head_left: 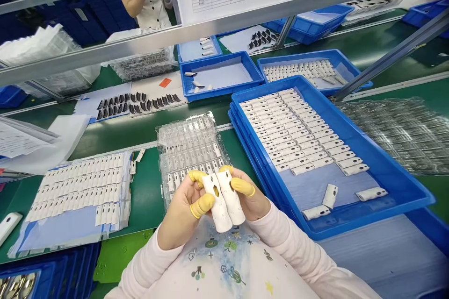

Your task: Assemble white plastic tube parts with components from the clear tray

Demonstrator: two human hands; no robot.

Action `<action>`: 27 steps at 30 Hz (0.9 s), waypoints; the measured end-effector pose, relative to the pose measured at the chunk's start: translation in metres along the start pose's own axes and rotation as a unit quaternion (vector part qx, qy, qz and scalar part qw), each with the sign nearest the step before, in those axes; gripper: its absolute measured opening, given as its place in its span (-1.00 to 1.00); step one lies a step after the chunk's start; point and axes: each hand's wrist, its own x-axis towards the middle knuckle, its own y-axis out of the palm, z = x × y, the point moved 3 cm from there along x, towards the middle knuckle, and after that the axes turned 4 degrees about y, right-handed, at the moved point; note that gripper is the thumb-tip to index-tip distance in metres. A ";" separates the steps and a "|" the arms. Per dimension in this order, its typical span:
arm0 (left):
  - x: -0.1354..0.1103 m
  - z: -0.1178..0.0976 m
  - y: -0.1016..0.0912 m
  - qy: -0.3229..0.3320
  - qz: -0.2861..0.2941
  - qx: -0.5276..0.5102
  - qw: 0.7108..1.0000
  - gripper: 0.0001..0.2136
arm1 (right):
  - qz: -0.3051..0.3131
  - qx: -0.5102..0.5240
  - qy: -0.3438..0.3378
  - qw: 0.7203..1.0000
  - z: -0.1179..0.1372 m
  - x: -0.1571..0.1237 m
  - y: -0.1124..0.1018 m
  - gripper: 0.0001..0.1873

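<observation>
Two white curved plastic casings, each with an oval hole, are held up side by side in front of my chest. My left hand (189, 205), yellow covers on its fingertips, pinches the left white casing (219, 212). Covered the same way, the fingers of my right hand (247, 191) grip the right white casing (235, 208). The two casings touch or nearly touch along their length. Just behind my hands lies a clear blister tray (189, 145), its near row filled with similar white pieces.
A blue tray (396, 210) of white casings stands at right on stacked trays. Rows of white pieces lie on a sheet-covered stack (77, 187) at left. Black curved parts (112, 106) sit beyond. A metal frame bar (105, 49) crosses above; across it, a person (147, 0) works.
</observation>
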 end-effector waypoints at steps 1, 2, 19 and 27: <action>0.001 -0.001 0.001 -0.002 -0.001 -0.008 1.000 -0.66 | -0.003 0.002 0.004 1.000 0.000 0.001 0.001 -0.62; 0.001 -0.002 0.002 -0.005 -0.002 -0.017 1.000 -0.66 | -0.004 0.005 0.008 1.000 0.000 0.002 0.002 -0.61; 0.017 0.006 0.000 -0.134 -0.219 -0.258 0.931 -0.60 | -0.065 0.262 0.122 0.955 -0.008 0.011 0.003 -0.85; 0.020 0.009 -0.003 -0.136 -0.212 -0.300 0.920 -0.53 | -0.049 0.320 0.140 0.936 -0.010 0.015 0.000 -0.83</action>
